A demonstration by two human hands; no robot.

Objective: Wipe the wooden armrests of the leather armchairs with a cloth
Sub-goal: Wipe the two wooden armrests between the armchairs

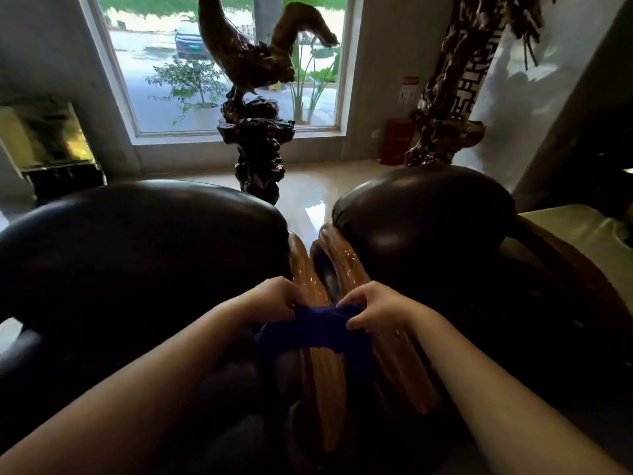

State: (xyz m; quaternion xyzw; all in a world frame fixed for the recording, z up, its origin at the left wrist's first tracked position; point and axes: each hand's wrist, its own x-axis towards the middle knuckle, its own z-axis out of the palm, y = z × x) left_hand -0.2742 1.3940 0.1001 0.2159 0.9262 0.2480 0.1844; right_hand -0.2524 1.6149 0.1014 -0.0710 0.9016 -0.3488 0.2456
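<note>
Two dark leather armchairs side by side, backs toward the window (219, 63); the left armchair (137, 255) and the right armchair (424, 214) nearly meet at their inner arms.

Cloth (322, 329): deep blue, soft, bunched and sagging in the middle. It hangs between both hands, above the near stretch of the two inner armrests. Left hand (272, 299) grips the cloth's left end, fingers clenched on it. Right hand (375, 310) pinches the right end, thumb and fingers closed on the fabric.

Left wooden armrest (310, 282): warm brown, glossy, ribbed lengthwise, curving down toward the near edge. Right wooden armrest (346, 265): same finish, with a dark hollow between it and its neighbour. Bright glints along both suggest lacquer.

Handling, as judged: cloth is light and limp and will not hold a shape, so it is best folded into a pad or kept taut between both grips. The lacquered ribs look slick, and the grooves may need the cloth pressed in along the grain. The leather looks smooth and padded.

Far side: a gnarled root sculpture (260, 145) on a polished pale floor (308, 186).
</note>
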